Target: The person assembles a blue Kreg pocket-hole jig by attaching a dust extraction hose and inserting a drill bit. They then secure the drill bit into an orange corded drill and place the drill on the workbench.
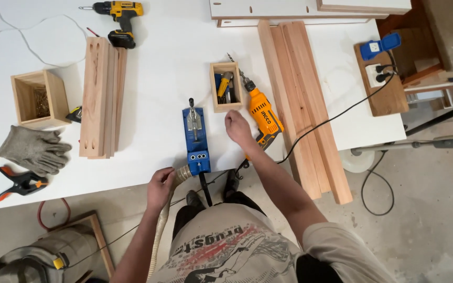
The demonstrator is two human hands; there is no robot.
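Head view: your white worktable has bare room at twelve o'clock of the blue pocket-hole jig at its near edge. Your left hand clamps the pale dust hose; your right hand, fingers loosely curled and empty, hovers beside the orange corded drill.

The person wears a pale short-sleeved T-shirt with a red and black print, dark trousers and dark shoes.
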